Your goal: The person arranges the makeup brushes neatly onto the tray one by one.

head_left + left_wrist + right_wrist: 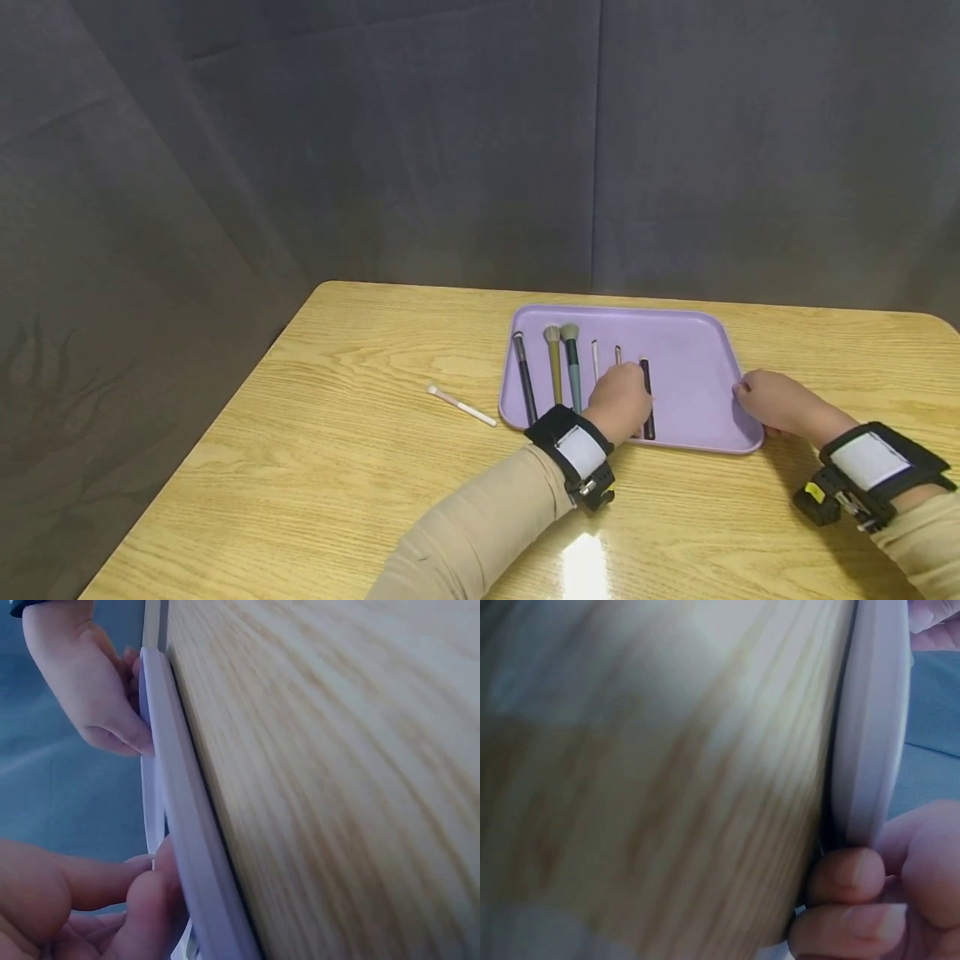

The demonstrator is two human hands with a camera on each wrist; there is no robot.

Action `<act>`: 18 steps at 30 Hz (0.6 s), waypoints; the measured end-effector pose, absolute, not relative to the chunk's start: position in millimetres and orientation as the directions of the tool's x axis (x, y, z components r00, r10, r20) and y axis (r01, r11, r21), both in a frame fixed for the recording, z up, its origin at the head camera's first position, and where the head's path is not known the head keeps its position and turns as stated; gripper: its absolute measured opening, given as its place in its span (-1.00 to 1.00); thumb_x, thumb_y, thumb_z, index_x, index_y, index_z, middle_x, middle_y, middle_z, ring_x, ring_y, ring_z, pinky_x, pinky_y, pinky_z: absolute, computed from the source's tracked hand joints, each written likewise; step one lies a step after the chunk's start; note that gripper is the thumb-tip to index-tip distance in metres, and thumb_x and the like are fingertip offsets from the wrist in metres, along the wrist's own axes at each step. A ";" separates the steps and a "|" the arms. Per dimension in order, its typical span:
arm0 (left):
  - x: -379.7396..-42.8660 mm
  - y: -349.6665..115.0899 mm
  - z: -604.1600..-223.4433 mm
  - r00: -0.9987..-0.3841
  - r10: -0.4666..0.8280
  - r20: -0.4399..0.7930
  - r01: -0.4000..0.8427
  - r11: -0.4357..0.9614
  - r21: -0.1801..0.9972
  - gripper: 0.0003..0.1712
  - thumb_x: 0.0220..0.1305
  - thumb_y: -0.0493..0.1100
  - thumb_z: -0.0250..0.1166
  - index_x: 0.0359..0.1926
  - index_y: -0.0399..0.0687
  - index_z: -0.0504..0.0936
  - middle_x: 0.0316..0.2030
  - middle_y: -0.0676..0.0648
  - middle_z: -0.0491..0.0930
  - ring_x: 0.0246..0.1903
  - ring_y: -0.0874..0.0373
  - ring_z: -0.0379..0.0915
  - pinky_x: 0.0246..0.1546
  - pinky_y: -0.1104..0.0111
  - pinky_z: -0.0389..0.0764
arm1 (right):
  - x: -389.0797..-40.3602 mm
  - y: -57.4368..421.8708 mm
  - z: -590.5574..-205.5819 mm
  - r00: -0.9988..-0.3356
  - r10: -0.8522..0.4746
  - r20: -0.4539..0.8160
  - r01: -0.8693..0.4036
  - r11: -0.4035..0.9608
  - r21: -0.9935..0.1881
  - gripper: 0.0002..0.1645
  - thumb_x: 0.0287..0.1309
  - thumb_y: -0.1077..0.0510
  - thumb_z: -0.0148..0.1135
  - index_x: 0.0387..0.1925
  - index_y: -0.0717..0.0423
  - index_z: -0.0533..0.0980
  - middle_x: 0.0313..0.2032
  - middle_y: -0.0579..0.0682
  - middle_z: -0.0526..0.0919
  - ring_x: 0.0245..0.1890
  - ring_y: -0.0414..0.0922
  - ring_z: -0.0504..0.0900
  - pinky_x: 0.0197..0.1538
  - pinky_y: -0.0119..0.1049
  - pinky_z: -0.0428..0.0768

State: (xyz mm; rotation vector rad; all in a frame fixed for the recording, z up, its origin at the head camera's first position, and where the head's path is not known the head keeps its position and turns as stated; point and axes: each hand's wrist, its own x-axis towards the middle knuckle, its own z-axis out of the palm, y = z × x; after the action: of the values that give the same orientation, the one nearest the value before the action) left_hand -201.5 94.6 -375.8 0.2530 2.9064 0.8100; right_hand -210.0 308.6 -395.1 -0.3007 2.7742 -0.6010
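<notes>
A lilac tray point(693, 375) lies on the table with several makeup brushes side by side in it. My left hand point(621, 402) is over the tray's near side, pinching the lower end of a thin makeup brush point(618, 355) between thumb and fingers; most of its handle is hidden. Just right of that hand lies a dark makeup brush point(647, 408), and a thin white brush point(596, 360) lies to its left. At the tray's right side, my right hand point(780, 402) grips the rim point(874, 735), thumb above and fingers curled at the edge.
A pink-and-white brush point(462, 406) lies on the wooden table point(315, 467), left of the tray. Within the tray's left half are a black brush point(526, 379), an olive brush point(555, 362) and a blue-green brush point(573, 367). A dark grey curtain point(450, 150) hangs behind.
</notes>
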 end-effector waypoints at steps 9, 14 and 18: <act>-193.7 77.3 -370.2 -0.977 0.207 -0.051 0.140 0.800 0.584 -0.78 0.22 -0.20 0.18 -0.55 -0.15 0.50 -0.88 0.05 0.38 -0.90 0.31 0.29 -0.84 0.51 0.33 | -209.3 306.8 -394.7 -0.937 -0.266 -0.225 -0.148 0.889 -0.434 -0.65 0.30 0.17 -0.29 -0.34 0.44 0.29 -0.76 -0.04 0.31 -0.78 -0.18 0.30 -0.67 -0.31 0.35; -190.5 65.3 -369.1 -0.973 0.233 0.001 0.186 0.773 0.606 -0.79 0.21 -0.20 0.20 -0.54 -0.17 0.51 -0.86 0.06 0.38 -0.87 0.32 0.28 -0.81 0.51 0.32 | -209.9 307.1 -395.1 -0.938 -0.268 -0.219 -0.155 0.891 -0.428 -0.65 0.29 0.18 -0.29 -0.35 0.45 0.29 -0.76 -0.04 0.32 -0.79 -0.17 0.31 -0.67 -0.30 0.36; -188.5 56.6 -368.0 -0.972 0.234 0.032 0.202 0.754 0.625 -0.86 0.19 -0.20 0.21 -0.40 -0.22 0.55 -0.76 0.04 0.43 -0.83 0.32 0.28 -0.70 0.53 0.34 | -209.9 307.8 -395.0 -0.939 -0.266 -0.218 -0.156 0.894 -0.420 -0.64 0.29 0.18 -0.30 -0.35 0.44 0.29 -0.76 -0.04 0.32 -0.78 -0.17 0.31 -0.67 -0.30 0.36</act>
State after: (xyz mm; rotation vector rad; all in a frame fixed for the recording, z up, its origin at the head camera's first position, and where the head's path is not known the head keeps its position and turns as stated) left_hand -188.5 56.6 -368.0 0.3601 2.8971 1.0245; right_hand -209.9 307.8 -395.0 -0.3176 2.7903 -0.5856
